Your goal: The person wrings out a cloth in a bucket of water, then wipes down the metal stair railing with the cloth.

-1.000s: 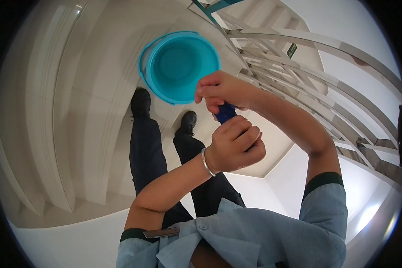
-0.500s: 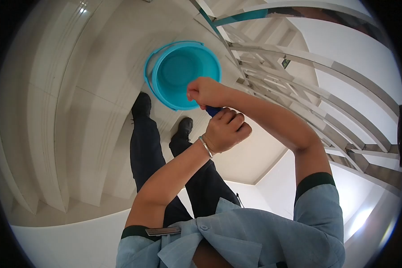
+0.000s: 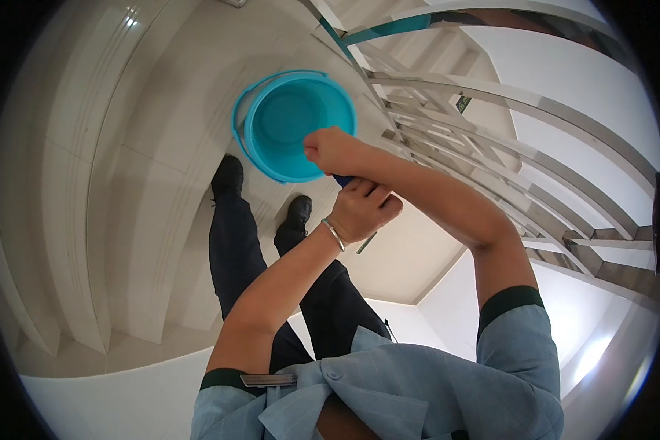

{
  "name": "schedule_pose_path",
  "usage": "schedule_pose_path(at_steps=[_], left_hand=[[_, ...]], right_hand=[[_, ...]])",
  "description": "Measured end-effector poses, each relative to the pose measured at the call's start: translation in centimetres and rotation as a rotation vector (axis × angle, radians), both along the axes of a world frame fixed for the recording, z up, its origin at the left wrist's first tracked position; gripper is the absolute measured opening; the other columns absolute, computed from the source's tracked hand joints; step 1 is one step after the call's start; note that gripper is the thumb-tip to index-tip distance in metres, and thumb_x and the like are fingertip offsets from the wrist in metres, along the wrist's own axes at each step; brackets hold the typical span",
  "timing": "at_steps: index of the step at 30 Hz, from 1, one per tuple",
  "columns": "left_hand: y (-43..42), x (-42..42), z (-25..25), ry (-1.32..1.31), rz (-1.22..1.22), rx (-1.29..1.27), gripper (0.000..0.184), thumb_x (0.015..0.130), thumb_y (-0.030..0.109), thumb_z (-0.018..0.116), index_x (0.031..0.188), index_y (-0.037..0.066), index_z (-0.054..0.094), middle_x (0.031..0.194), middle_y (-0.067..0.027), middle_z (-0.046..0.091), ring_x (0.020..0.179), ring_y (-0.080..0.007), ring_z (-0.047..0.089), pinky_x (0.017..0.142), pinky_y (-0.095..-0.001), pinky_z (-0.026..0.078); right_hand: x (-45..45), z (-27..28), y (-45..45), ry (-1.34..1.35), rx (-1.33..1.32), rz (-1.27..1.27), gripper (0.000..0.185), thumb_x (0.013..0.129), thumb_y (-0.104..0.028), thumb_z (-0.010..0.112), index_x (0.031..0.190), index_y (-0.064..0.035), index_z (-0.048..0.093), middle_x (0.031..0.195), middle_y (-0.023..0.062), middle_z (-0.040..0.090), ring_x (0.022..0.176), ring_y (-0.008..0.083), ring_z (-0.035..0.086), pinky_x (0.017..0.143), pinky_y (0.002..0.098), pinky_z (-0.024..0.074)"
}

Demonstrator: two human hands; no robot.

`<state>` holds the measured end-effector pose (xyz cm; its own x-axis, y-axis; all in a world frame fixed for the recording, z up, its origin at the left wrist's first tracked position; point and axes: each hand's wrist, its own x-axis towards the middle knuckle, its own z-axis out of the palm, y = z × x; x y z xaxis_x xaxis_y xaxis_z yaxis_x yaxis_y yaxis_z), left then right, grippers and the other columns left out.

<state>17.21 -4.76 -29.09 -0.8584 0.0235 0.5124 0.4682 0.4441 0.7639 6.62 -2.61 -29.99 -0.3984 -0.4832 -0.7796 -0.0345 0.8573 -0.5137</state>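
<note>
My two hands are close together over the near rim of a turquoise bucket [image 3: 336, 103]. Both are closed round a dark blue cloth [image 3: 342, 180]. Only a small bunched piece of it shows between them; the fingers hide the rest. My right hand [image 3: 335, 150] is the farther one, its fist above the bucket's opening. My left hand [image 3: 364, 210], with a silver bangle at the wrist, grips just below it, nearer my body. The bucket stands upright on the floor, its handle folded down to the left side.
Pale tiled stairs [image 3: 136, 220] curve along the left. A metal railing [image 3: 506, 95] runs along the right, with more steps beyond it. My black shoes [image 3: 228, 176] are just short of the bucket. A thin green strip [image 3: 367, 243] shows beside my left hand.
My hands have shifted slightly, the left one drawing a little closer to the right. The green strip has come into sight. The whole view has moved slightly.
</note>
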Motion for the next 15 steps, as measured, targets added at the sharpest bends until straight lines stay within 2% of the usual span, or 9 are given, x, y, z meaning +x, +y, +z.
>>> schedule_pose_path(at_steps=[5,7,8,10,11,13,15], left_hand=[[0.3,0.3,-0.7,0.002,-0.024,0.031,0.013,0.06,0.011,0.066,0.069,0.015,0.057,0.087,-0.0015,0.058,0.076,-0.0223,0.057,0.062,-0.0321,0.048],[0.3,0.2,-1.1,0.013,-0.018,0.019,0.012,0.06,0.011,0.066,0.069,0.014,0.057,0.087,-0.0021,0.058,0.076,-0.0225,0.057,0.063,-0.0324,0.048],[0.1,0.0,-1.4,0.027,-0.008,0.005,0.012,0.061,0.01,0.065,0.069,0.013,0.057,0.088,-0.0028,0.058,0.077,-0.0227,0.057,0.063,-0.0328,0.048],[-0.8,-0.4,-2.1,-0.001,-0.061,-0.041,0.012,0.061,0.009,0.065,0.069,0.011,0.057,0.087,-0.0037,0.058,0.078,-0.0232,0.057,0.065,-0.0333,0.048],[-1.1,-0.6,-2.3,-0.031,-0.108,-0.082,0.012,0.062,0.008,0.065,0.07,0.01,0.056,0.086,-0.0046,0.057,0.079,-0.0236,0.057,0.066,-0.0339,0.047],[-1.6,-1.0,-2.3,-0.031,-0.093,-0.087,0.011,0.063,0.009,0.062,0.072,0.009,0.055,0.084,-0.0052,0.055,0.081,-0.0234,0.055,0.071,-0.0353,0.046],[-2.2,-1.4,-2.1,-0.027,-0.03,-0.116,0.019,0.063,0.008,0.062,0.08,0.007,0.054,0.085,-0.0086,0.053,0.087,-0.0258,0.053,0.08,-0.0383,0.041]], right_hand=[[0.4,-1.2,0.4,0.075,-0.003,0.064,0.019,0.082,-0.014,0.051,0.072,0.0004,0.059,0.064,0.0172,0.06,0.058,0.0294,0.061,0.058,0.0408,0.0491],[0.6,-2.1,0.6,0.372,-0.112,0.263,0.019,0.081,-0.014,0.052,0.071,0.0004,0.06,0.066,0.0178,0.061,0.06,0.031,0.061,0.058,0.0409,0.0486],[0.3,-2.4,0.7,0.375,-0.115,0.259,0.019,0.081,-0.014,0.052,0.071,0.0004,0.06,0.066,0.0178,0.061,0.06,0.031,0.061,0.058,0.0409,0.0486],[-0.5,-2.9,0.8,0.244,-0.067,0.023,0.017,0.081,-0.013,0.053,0.074,-0.0007,0.061,0.073,0.0142,0.063,0.061,0.027,0.061,0.057,0.0407,0.0479],[-1.1,-3.2,1.3,0.248,-0.071,0.02,0.017,0.081,-0.013,0.053,0.074,-0.0007,0.061,0.073,0.0142,0.063,0.061,0.027,0.061,0.057,0.0407,0.0479],[-1.7,-4.0,2.4,-0.189,-0.113,-0.576,0.011,0.08,-0.012,0.055,0.079,-0.0035,0.062,0.076,0.0078,0.061,0.071,0.0206,0.061,0.057,0.0363,0.0486],[-1.0,-4.4,3.1,-0.18,-0.148,-0.653,0.009,0.08,-0.011,0.056,0.081,-0.0036,0.061,0.081,0.0072,0.059,0.076,0.0195,0.059,0.058,0.0352,0.0495]])
